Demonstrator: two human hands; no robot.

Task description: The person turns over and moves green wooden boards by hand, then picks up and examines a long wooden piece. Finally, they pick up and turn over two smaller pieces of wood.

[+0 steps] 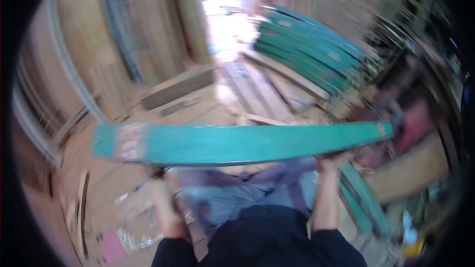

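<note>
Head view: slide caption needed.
Both hands, left and right, lift a long teal-painted wooden plank in a blurred timber workshop.

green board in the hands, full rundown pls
The green board is a long, flat plank, apparently wood, painted teal-green. It has a worn, pale patch near its left end and lies roughly level across the view, slightly bowed, in front of the person's body. The right hand grips its lower edge near the right end. The left hand reaches up under its left half; motion blur hides whether it touches. More green boards lie stacked behind it.
</note>
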